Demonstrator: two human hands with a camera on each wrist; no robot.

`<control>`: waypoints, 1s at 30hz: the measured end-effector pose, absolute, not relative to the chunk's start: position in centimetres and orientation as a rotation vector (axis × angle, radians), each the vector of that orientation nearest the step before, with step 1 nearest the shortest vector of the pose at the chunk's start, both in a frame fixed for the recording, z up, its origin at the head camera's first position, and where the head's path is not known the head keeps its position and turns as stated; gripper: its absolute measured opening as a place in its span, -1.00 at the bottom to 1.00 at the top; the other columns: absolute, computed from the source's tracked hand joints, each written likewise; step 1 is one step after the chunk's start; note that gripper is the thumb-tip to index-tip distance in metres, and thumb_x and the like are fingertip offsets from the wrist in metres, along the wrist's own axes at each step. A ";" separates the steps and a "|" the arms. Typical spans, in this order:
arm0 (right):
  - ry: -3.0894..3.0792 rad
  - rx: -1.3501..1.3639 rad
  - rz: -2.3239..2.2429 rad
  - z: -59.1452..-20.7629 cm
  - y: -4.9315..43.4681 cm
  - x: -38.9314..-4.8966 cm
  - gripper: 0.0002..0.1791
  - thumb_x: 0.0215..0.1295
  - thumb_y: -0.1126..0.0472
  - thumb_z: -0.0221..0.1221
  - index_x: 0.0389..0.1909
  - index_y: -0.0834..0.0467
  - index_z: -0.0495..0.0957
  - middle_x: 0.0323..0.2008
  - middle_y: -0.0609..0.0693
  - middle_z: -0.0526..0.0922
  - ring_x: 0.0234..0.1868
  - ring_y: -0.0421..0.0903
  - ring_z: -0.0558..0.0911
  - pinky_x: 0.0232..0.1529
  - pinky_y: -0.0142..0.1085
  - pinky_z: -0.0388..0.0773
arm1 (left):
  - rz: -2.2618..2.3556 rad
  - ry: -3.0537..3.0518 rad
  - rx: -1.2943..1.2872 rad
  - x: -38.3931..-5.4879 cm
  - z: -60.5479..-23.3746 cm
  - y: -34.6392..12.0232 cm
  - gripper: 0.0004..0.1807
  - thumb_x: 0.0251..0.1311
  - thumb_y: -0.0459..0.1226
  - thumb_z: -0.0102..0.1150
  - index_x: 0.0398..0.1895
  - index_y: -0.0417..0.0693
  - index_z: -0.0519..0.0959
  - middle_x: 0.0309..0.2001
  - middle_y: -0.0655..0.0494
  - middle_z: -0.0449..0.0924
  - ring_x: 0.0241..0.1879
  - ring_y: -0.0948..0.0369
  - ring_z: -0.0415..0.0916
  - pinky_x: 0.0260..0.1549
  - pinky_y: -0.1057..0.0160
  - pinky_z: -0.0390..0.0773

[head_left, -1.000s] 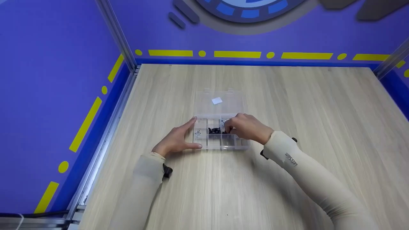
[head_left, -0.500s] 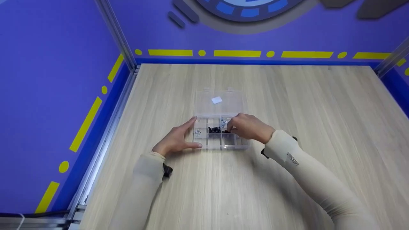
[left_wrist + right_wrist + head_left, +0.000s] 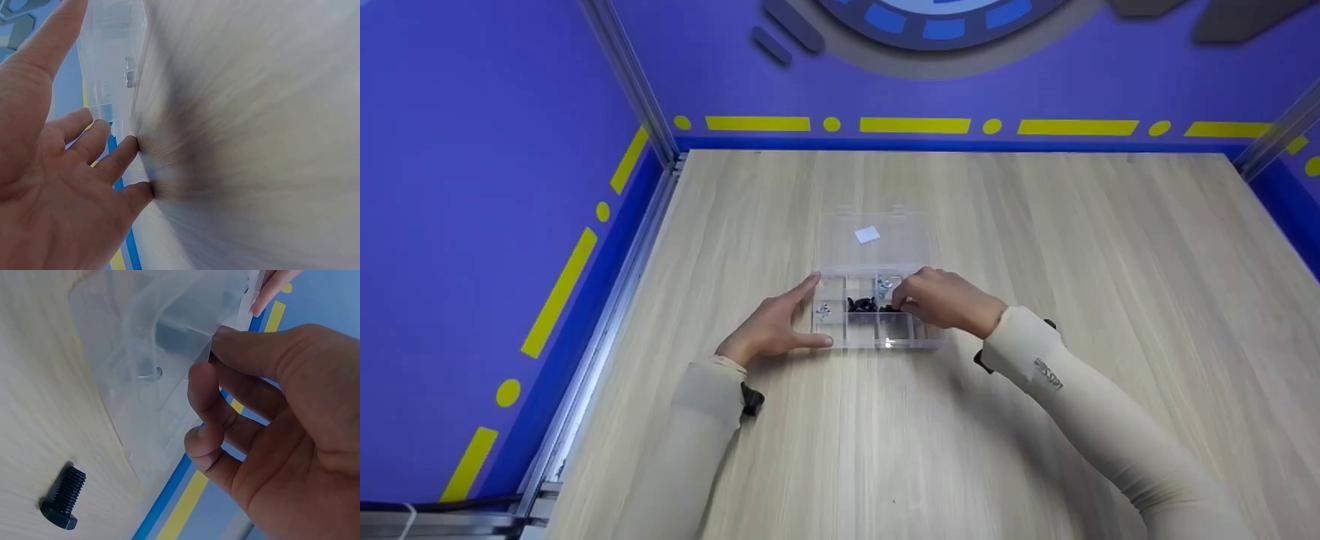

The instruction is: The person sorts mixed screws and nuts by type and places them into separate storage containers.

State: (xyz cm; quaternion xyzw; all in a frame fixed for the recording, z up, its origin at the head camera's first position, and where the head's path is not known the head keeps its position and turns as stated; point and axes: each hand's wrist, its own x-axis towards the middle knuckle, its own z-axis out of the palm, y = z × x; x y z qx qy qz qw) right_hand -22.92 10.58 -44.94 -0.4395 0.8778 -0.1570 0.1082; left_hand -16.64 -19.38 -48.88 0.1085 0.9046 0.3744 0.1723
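A clear plastic compartment box [image 3: 861, 346] lies on the table with its lid folded back. My left hand [image 3: 771, 328] is spread at the box's left side, thumb at the front corner and a finger at the back. My right hand [image 3: 949, 301] reaches down into a compartment on the right, where black bolts [image 3: 889, 308] show beside the fingers. Its fingers are curled and the fingertips are hidden; whether they pinch a bolt, I cannot tell. More black bolts [image 3: 862, 305] fill a middle compartment. Small silver pieces [image 3: 823, 309] sit at the left, others [image 3: 884, 286] at the back.
In the right wrist view a single black hex bolt [image 3: 63, 498] lies on the wood beside the box. The lid [image 3: 844, 251] lies behind the box with a white label [image 3: 867, 235]. Blue panels [image 3: 750, 90] border the tabletop at the back and sides.
My right hand has shifted slightly to the right, uncovering more of the silver pieces at the back. The left hand and the box stay in place.
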 end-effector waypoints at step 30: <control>2.897 -1.055 -0.699 -46.7 24.8 -22.1 -0.79 0.27 0.51 0.30 -0.11 0.30 0.74 -0.16 0.13 0.76 -0.32 -0.05 0.71 -0.33 -0.14 0.69 | 1.045 2.579 0.302 -16.7 -49.0 -19.5 0.28 0.01 0.10 0.58 0.69 0.21 -0.07 0.64 0.11 -0.04 0.60 0.05 -0.05 0.56 0.03 -0.01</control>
